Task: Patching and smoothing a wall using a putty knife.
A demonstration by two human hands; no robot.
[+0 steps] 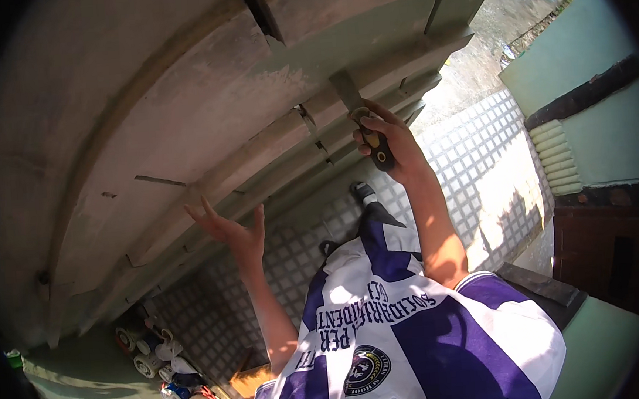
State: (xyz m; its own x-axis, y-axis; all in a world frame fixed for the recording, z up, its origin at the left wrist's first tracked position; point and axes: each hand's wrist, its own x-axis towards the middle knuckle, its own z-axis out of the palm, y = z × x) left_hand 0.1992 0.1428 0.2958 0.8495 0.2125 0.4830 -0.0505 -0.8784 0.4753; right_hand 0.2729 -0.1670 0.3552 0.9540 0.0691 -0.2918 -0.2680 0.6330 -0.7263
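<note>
My white and purple shirt (358, 330) fills the near side. Left grip (237, 233): empty, fingers spread, raised by the lower boards of a big ridged panel (202, 111); can't tell if the tips touch it. Right grip (389, 141): clamped on the dark handle of a scraper (347, 92), thumb along it, blade pointing up and away over the panel. Can't confirm blade contact. Panel is pale and worn, with dark slots and a patchy greenish stretch left of the blade. Below: my dark shoe (366, 192) on a tiled floor (472, 152), sunlit at right. Mixed clutter (188, 390) at lower left. Farther right: brown cabinet (590, 255), green wall (568, 41).
</note>
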